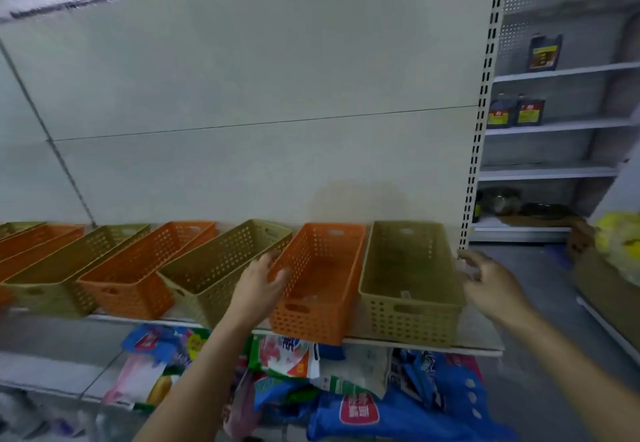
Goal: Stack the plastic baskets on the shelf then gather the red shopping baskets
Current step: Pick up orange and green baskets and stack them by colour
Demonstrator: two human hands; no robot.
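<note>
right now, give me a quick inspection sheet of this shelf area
surface: shelf, baskets in one row, none stacked
job's things: orange basket beside green basket; more alternate leftwards; red shopping baskets not seen
clutter: packaged goods piled below the shelf
hands: left hand on the orange basket's left rim; right hand open by the green basket's right side, contact unclear
cables: nothing seen
surroundings: dark bottles on side shelving, yellow bag far right

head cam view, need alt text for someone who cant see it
A person's left hand grips the left rim of an orange basket on a shop shelf, while the open right hand reaches beside the olive basket next to it. More orange and olive baskets alternate leftward.
</note>
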